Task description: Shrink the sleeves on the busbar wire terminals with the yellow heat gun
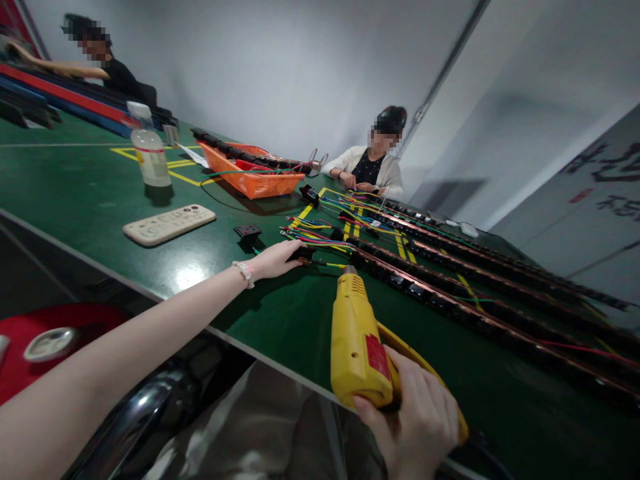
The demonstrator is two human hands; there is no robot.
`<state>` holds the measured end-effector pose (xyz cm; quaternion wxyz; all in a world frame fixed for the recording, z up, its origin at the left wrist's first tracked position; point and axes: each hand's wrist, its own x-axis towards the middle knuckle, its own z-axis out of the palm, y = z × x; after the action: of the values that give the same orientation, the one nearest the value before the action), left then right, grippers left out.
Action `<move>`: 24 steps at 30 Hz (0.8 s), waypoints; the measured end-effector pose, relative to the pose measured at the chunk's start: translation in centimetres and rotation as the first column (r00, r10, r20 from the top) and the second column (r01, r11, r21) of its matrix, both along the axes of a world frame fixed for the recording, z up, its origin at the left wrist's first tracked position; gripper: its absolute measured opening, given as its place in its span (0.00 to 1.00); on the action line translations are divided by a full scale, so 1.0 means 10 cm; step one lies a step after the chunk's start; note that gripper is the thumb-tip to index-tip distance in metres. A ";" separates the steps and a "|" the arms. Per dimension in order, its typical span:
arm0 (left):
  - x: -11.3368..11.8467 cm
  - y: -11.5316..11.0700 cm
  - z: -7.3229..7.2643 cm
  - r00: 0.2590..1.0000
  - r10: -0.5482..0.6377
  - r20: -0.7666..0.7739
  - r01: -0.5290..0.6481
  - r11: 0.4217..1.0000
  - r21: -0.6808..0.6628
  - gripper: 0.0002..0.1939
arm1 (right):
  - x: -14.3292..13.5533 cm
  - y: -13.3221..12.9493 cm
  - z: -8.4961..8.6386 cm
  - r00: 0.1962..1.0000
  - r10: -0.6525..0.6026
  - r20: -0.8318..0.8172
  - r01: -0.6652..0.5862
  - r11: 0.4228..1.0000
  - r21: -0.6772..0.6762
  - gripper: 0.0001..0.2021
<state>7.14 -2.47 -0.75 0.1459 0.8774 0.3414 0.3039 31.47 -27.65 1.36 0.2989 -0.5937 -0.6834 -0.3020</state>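
Note:
My right hand (417,407) is wrapped round the handle of a yellow heat gun (356,333). Its metal nozzle (349,270) points away from me, close to a yellow-green wire (330,265). My left hand (277,259) reaches across and grips a small black block (304,254) from which that wire runs. Just beyond, a bundle of coloured wires (313,237) comes out of the end of a long black strip with copper bars (415,277). Another black socket-like piece (249,232) lies to the left of my left hand.
The green table (280,320) bears more long strips (475,267) on the right. A phone (170,225), a bottle (149,150) and an orange basket (250,181) stand on the left and behind. One person (373,163) works across the table, another (107,67) at far left. A red stool (75,327) is below.

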 end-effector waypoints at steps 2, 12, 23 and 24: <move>0.01 0.00 0.00 1.000 -0.003 0.003 0.003 1.000 0.006 0.18 | -0.01 -0.01 0.00 1.000 0.001 -0.003 -0.001 1.000 -0.013 0.36; 0.03 0.02 -0.02 1.000 0.004 -0.004 -0.004 1.000 0.011 0.17 | -0.32 -0.06 -0.01 0.996 -0.081 -0.047 0.079 0.996 -0.042 0.40; 0.01 -0.01 0.02 1.000 0.011 -0.010 -0.011 1.000 0.016 0.16 | -0.70 0.02 -0.04 0.986 0.045 -0.158 -0.056 0.996 -0.066 0.41; 0.01 -0.01 0.02 1.000 0.019 -0.014 -0.019 1.000 0.012 0.16 | -0.73 0.03 -0.05 0.985 0.062 -0.161 -0.072 0.996 -0.056 0.41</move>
<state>7.29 -2.58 -0.54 0.1352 0.8771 0.3488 0.3011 24.13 -27.31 0.91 0.3441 -0.6014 -0.6860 -0.2221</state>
